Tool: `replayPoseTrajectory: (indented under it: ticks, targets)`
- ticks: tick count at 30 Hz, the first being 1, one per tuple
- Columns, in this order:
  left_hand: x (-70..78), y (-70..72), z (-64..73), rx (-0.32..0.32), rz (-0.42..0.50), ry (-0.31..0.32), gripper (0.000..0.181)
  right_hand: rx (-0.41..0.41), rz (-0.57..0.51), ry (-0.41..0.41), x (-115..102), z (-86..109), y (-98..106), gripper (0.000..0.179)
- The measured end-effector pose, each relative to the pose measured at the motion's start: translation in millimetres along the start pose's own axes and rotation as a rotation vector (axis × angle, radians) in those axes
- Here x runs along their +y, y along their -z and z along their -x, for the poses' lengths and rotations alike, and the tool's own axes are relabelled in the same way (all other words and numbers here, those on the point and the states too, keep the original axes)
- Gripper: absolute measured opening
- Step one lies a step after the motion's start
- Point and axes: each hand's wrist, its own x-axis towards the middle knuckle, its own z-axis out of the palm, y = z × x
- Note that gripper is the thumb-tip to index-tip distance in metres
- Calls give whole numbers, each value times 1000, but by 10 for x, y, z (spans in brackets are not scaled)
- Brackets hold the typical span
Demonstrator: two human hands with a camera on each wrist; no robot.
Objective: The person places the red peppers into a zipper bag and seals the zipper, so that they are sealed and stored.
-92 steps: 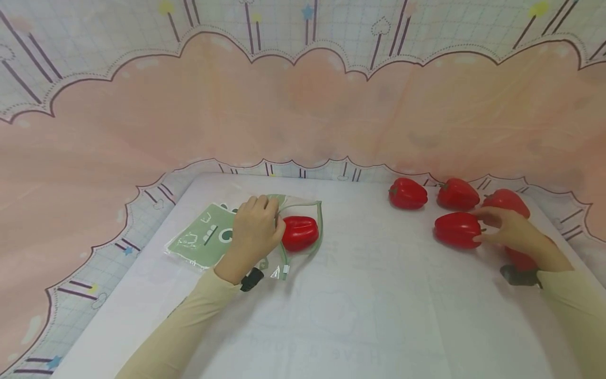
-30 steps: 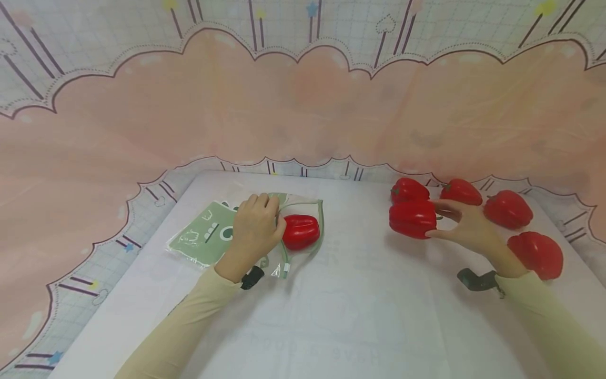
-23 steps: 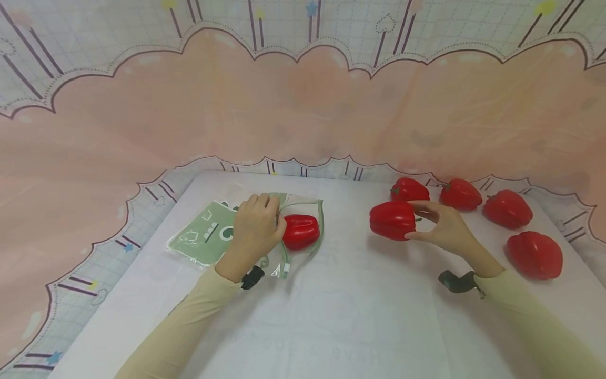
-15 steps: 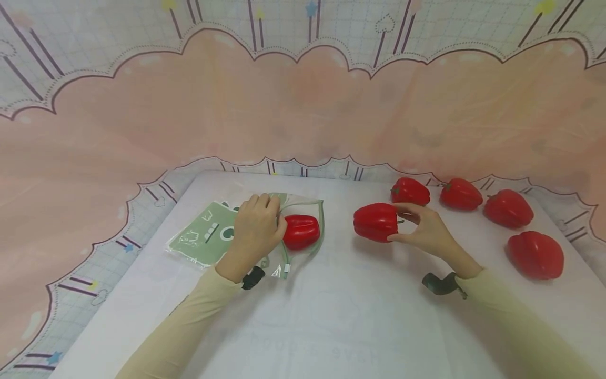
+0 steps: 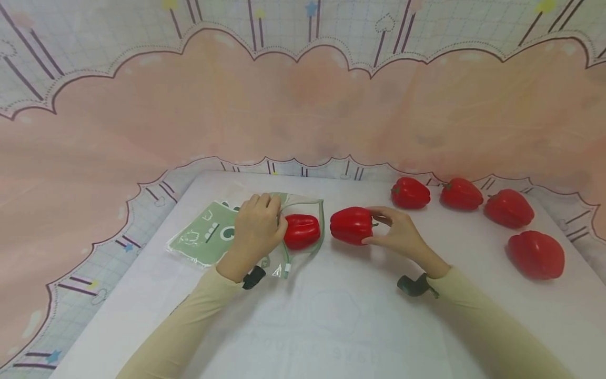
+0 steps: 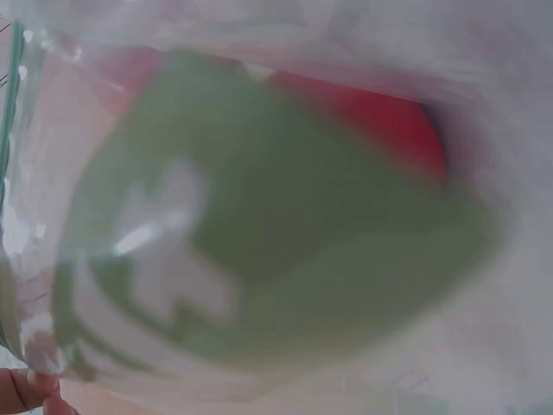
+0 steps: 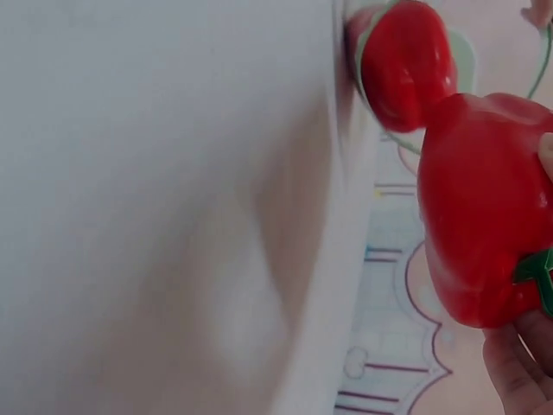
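My left hand [image 5: 258, 226] pinches the upper edge of a clear zip bag [image 5: 203, 239] printed with a green face, holding its mouth apart toward the right. Inside the mouth lies one red bell pepper [image 5: 302, 231]. Just right of that mouth, my right hand [image 5: 397, 234] grips a second red bell pepper [image 5: 352, 225] by its stem end, between thumb and fingers, a little above the table. In the right wrist view the held bell pepper [image 7: 484, 207] shows a green stem. The left wrist view is mostly filled by the blurred bag [image 6: 276, 225], with red showing behind it.
Several more red peppers lie at the right: one pepper [image 5: 410, 193] at the back, another pepper [image 5: 461, 194] beside it, a third pepper [image 5: 509, 208] and a nearer pepper [image 5: 536, 255]. A white cloth covers the table [image 5: 331, 316]; a patterned curtain [image 5: 303, 110] hangs behind.
My right hand took hold of a pepper from the group at the right and carried it left, close to the bag's mouth. My left hand and the bag have stayed put.
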Motion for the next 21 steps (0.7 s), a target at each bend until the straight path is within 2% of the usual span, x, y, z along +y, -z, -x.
replayPoseTrajectory:
  ticks: [15, 21]
  targets:
    - [18, 14, -5, -3, -4, -16, 10, -32, -27, 15, -81, -118, -283, 67]
    - [17, 4, -5, -24, -20, -16, 9, -35, -34, 63, -144, -152, -348, 65]
